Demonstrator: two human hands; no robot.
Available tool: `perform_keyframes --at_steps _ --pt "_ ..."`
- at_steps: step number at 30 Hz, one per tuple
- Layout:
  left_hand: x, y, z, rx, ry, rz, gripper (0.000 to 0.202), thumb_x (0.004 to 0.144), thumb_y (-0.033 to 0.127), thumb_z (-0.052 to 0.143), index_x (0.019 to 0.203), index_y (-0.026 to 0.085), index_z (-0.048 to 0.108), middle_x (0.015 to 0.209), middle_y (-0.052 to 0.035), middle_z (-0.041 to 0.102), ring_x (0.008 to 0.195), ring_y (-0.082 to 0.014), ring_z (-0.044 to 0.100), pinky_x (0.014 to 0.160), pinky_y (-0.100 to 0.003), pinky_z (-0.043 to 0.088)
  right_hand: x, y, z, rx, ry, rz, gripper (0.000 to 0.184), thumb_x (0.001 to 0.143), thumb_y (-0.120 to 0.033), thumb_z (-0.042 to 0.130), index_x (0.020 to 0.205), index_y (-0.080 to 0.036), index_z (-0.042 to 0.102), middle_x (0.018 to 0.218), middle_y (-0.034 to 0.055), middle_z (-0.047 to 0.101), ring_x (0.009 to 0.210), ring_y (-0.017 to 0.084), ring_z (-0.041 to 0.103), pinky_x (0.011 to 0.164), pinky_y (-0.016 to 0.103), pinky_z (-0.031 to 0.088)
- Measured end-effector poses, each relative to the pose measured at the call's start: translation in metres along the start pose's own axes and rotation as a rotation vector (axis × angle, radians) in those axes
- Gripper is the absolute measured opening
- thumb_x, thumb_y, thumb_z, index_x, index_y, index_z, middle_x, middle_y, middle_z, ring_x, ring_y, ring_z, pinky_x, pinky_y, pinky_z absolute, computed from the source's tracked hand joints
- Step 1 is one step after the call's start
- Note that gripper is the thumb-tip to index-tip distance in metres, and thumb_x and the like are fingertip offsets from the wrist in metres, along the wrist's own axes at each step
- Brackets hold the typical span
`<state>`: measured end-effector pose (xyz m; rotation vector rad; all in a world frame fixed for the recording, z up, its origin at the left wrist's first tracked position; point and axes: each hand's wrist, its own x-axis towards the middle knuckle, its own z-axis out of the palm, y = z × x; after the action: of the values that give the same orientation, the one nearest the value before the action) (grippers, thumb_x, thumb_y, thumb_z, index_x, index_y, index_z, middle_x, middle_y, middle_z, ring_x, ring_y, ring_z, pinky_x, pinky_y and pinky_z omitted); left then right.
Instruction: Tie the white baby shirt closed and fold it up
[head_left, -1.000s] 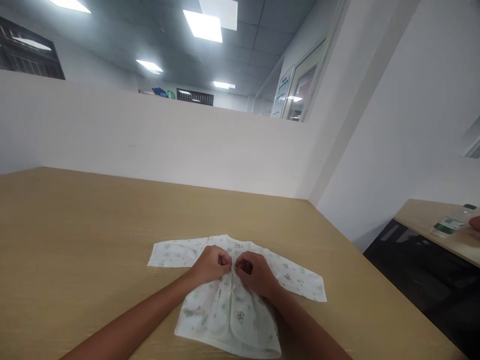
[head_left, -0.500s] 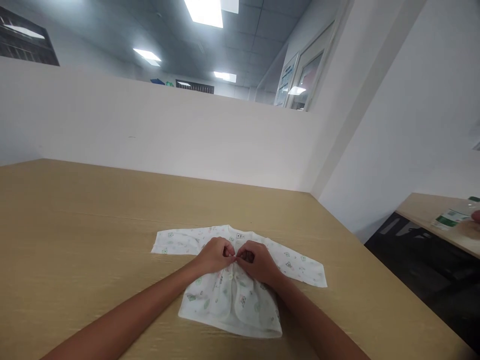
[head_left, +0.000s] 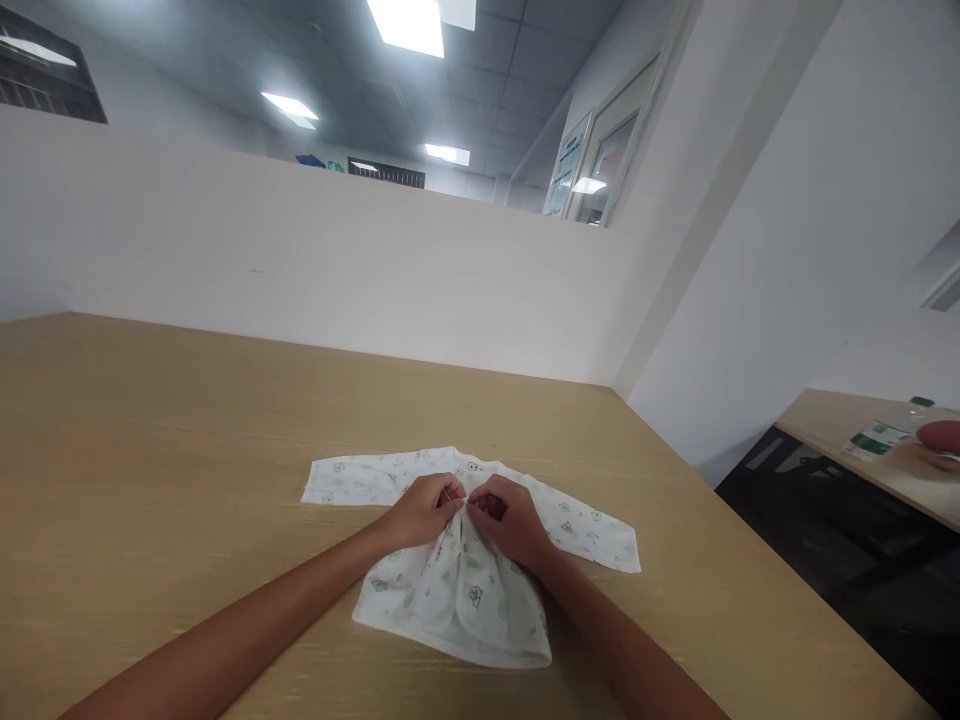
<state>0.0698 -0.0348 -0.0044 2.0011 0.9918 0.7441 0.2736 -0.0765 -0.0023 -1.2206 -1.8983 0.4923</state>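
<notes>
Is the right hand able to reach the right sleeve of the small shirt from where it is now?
Probably yes. The right hand rests on the shirt, and the sleeve lies flat beside it with nothing between.

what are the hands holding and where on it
Both the left hand and the right hand pinch the baby shirt at its front opening near the neckline, one on each side, as it lies on the table.

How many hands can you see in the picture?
3. The person's left hand and right hand meet at the front opening of the little shirt on the table. Part of someone else's hand shows at the far right edge by a bottle.
</notes>
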Motion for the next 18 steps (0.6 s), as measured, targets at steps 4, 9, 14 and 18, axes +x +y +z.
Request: perform_keyframes --at_steps 4,9,14,18 --pt "-0.0034 0.0036 0.0026 -0.157 0.038 0.011 0.020 0.090 0.032 0.054 0.091 0.015 0.066 0.077 -0.0019 0.064 0.072 -0.0151 0.058 0.067 -0.025 0.040 0.0005 0.0007 0.0003 0.015 0.032 0.001 0.008 0.086 -0.025 0.066 0.084 -0.018 0.070 0.079 0.0025 0.064 0.067 0.013 0.053 0.061 0.023 0.041" --pt "-0.0062 0.0024 0.0041 -0.238 0.042 -0.005 0.023 0.091 0.035 0.058 0.094 0.014 0.067 0.077 -0.0036 0.064 0.071 -0.0157 0.059 0.066 -0.025 0.042 0.0014 0.0002 -0.0003 0.022 0.026 0.008 0.008 0.087 -0.024 0.067 0.083 -0.019 0.072 0.077 0.0011 0.065 0.068 0.013 0.054 0.063 0.024 0.042" --pt "-0.0037 -0.0024 0.0065 -0.308 0.053 0.004 0.026 0.090 0.038 0.062 0.094 0.013 0.069 0.082 -0.0052 0.067 0.073 -0.0158 0.061 0.068 -0.025 0.045 0.0012 0.0015 -0.0001 0.040 0.010 0.032 0.011 0.088 -0.028 0.068 0.084 -0.018 0.070 0.077 0.0016 0.065 0.066 0.013 0.053 0.062 0.023 0.041" --pt "-0.0033 -0.0007 0.0072 -0.368 0.047 -0.015 0.031 0.090 0.043 0.065 0.095 0.013 0.071 0.084 -0.0063 0.069 0.075 -0.0158 0.062 0.066 -0.024 0.044 0.0018 0.0031 0.0005 0.037 -0.002 0.046 0.014 0.092 -0.030 0.063 0.087 -0.018 0.067 0.079 0.0021 0.063 0.068 0.013 0.053 0.062 0.023 0.040"
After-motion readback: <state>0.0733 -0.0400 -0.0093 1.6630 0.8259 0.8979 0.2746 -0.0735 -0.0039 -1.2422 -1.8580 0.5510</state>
